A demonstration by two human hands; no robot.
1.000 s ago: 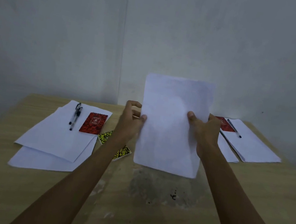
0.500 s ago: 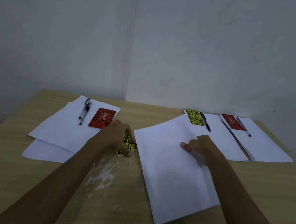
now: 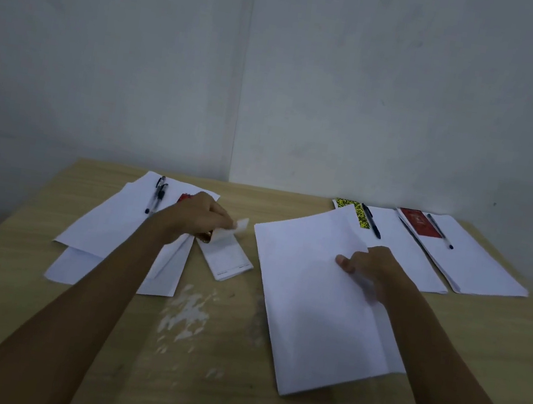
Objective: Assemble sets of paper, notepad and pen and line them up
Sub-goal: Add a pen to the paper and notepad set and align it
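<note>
My right hand (image 3: 372, 269) lies on a white paper stack (image 3: 307, 311) set at an angle in the middle of the table, thumb on top and fingers curled at its right side. My left hand (image 3: 200, 219) pinches the far end of a small notepad (image 3: 227, 258), which lies white side up beside the left paper pile (image 3: 109, 223). A red notepad (image 3: 184, 197) peeks out behind that hand. Two pens (image 3: 157, 194) rest on the left pile.
At the back right lie two sets on the wooden table (image 3: 32, 322): a yellow-patterned notepad (image 3: 361, 217) with a pen (image 3: 372, 226) on paper, and a red notepad (image 3: 419, 223) with a pen (image 3: 440, 232) on paper (image 3: 480, 268). White scuffs mark the table's middle.
The paper stack went from upright between both hands to flat on the table. My left hand left it, took the yellow notepad and turned it white side up.
</note>
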